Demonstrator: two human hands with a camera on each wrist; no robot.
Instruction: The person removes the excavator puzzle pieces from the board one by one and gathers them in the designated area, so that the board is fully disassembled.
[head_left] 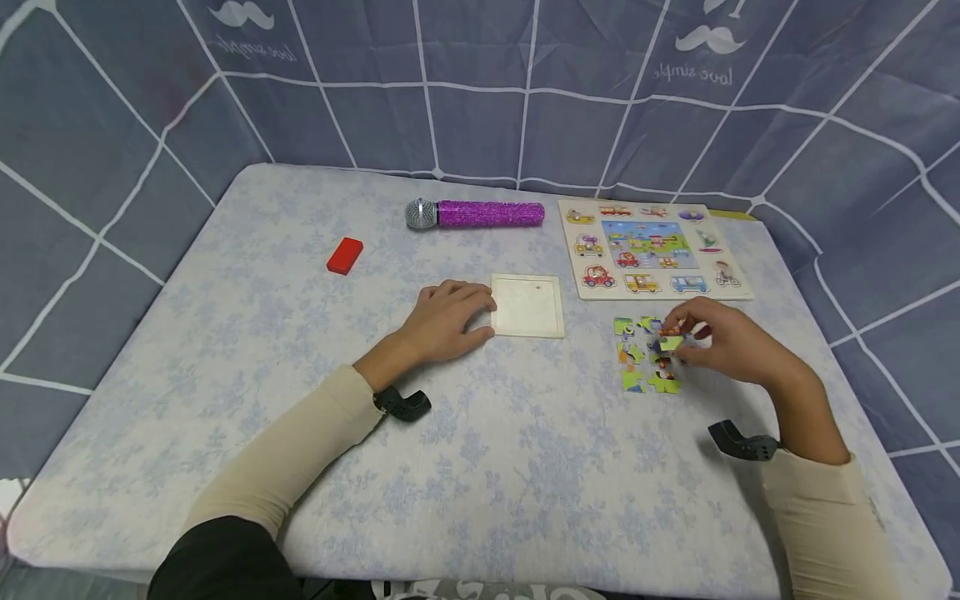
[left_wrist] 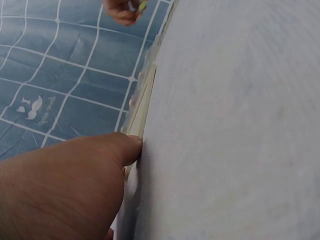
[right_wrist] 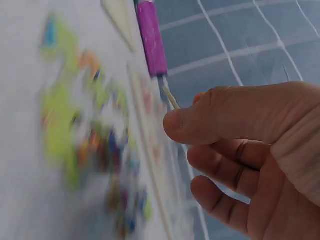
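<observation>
My left hand [head_left: 450,321] rests on the table at the left edge of a small square wooden puzzle frame [head_left: 527,307], thumb and forefinger touching its side. In the left wrist view the thumb [left_wrist: 131,148] lies against the pale frame edge. Between thumb and fingers, my right hand [head_left: 723,340] pinches a green jigsaw piece [head_left: 670,342], seen as a thin edge in the right wrist view. Several loose jigsaw pieces [head_left: 633,382] lie under and beside that hand, some hidden by it.
Behind the right hand lies a wooden vehicle puzzle board [head_left: 570,287]. A purple glitter microphone [head_left: 491,214] lies at the back, a red block [head_left: 345,256] to the left. A grid-patterned curtain [head_left: 480,125] borders the table [head_left: 450,500].
</observation>
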